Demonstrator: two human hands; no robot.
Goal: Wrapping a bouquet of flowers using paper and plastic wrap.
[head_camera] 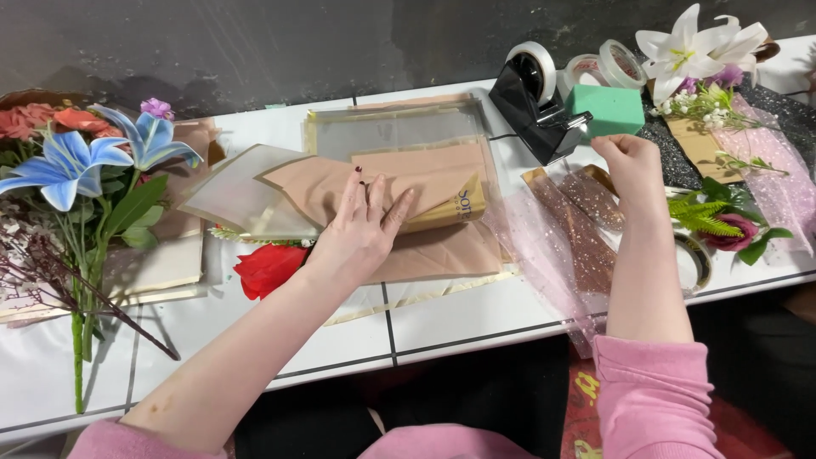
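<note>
Left grip: the left hand lay flat and spread, fingers splayed, pressing down on the folded tan wrapping sheet.
Right grip: the right hand was curled into a loose fist beside the black tape dispenser; what its fingertips pinched could not be told.
Wrapping sheet: it rested mid-counter on a stack of tan and clear sheets, with a red rose just beside the left wrist.
Near the right hand: a green foam block just behind it, pink sparkly tulle beneath the forearm.
Farther out: blue lilies lay at the left end of the white tiled counter, white lilies at the right end, and tape rolls behind the foam.
</note>
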